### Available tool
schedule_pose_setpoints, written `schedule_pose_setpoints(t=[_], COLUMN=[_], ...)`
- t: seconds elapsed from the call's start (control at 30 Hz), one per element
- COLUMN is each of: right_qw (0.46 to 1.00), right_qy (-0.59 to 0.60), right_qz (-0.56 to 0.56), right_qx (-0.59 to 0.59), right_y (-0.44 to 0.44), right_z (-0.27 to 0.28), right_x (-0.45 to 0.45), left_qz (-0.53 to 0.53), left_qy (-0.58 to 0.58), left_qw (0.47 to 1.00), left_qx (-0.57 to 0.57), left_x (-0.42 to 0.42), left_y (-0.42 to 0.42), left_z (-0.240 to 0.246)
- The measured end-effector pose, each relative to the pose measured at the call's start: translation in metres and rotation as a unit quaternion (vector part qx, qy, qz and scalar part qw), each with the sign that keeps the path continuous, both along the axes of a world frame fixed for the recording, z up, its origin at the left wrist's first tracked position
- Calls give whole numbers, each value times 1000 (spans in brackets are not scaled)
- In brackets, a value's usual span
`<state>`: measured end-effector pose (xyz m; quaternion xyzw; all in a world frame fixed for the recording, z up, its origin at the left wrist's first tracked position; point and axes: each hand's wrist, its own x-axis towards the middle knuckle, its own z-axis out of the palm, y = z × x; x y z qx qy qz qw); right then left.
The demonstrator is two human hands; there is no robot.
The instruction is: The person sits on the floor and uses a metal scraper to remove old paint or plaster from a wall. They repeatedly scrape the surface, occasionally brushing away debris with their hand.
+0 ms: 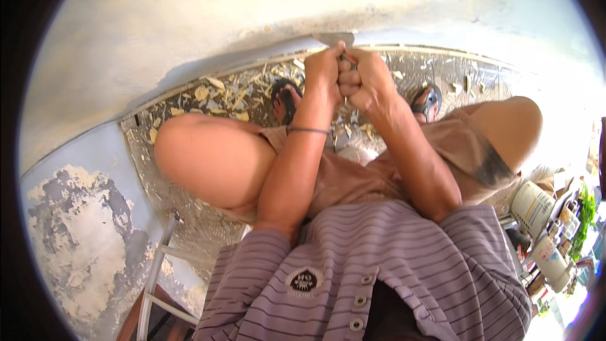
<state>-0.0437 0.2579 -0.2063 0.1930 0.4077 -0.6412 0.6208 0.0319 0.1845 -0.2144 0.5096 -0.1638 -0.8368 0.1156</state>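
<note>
Both my hands are wrapped around the handle of a paint scraper (337, 38), close together in front of my knees. My left hand (323, 71) grips from the left side, its thumb towards the blade. From the right, my right hand (371, 75) closes on the same handle, of which only a small red and dark part shows between the fingers. The wide metal blade lies against the lower part of the wall (227, 4), just above the floor edge. Above the blade the wall is yellowish; a bare greyish strip runs along its foot.
Paint flakes (227, 92) litter the floor around my sandalled feet. At the left stand a peeling side wall (80, 246) and a metal ladder (154, 274). A white bucket (532, 206), a stained container (549, 263) and clutter lie behind on the right.
</note>
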Motion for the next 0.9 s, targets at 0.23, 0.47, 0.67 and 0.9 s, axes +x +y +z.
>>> schedule_pose_setpoints(t=[0.23,0.47,0.67,0.9], right_qw=[999,999,999,999], right_qy=[-17,15,8,31], right_qz=[30,-9,-21,-26], right_qx=[-29,30,33,22], right_y=[-12,19,25,20], right_z=[-52,16,8,0], right_x=[-4,-1,-8,-16], left_qz=[25,-20,-9,-29], left_qy=[-44,-18,0,-26], left_qw=[999,999,1000,999], left_qx=[-3,-27,-3,-11], left_x=[-13,-5,-14,-26], left_y=[-4,22,28,21], left_z=[-26,6,11,6])
